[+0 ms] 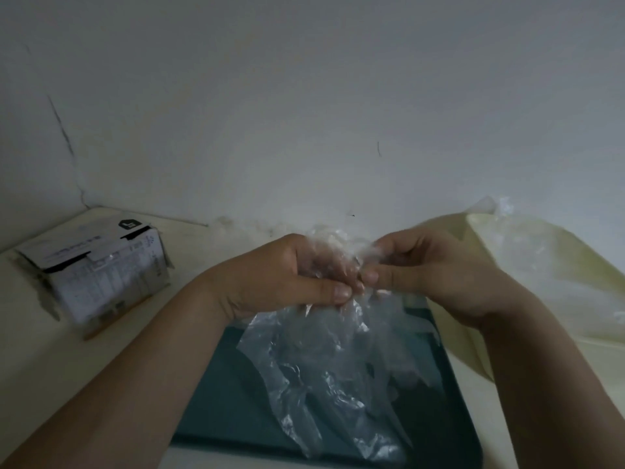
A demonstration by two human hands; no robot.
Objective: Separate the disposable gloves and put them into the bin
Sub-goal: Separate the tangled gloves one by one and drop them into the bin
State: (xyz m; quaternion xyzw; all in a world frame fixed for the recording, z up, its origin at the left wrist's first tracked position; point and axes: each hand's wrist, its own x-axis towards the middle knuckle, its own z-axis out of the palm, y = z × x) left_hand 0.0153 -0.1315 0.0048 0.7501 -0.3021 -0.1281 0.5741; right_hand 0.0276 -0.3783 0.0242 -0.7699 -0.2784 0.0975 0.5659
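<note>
Head view: I see two hands meet in the middle, close to the wall. The left hand (287, 275) curls its fingers and thumb round the top of a clump of clear gloves (324, 360). The right hand (436, 275) pinches the same clump from the 3 o'clock side. The two thumbs almost touch.

The gloves hang down from the hands toward 6 o'clock. Their long way runs from 12 to 6, and they dangle over a dark green tray (216, 401).

A pale yellow tub (558, 272) sits at 3 o'clock from the hands, with some clear plastic in it. This is maybe the bin. The right hand is nearer to it, so a pulled-off glove would likely go that way.

A cardboard box (101, 265) sits at 9 o'clock on the pale table (33, 333).

The room is dim and the gloves are see-through, so I cannot count them. Some fingertips hide inside the crinkly plastic. The tub is cut off at the picture's edge.
</note>
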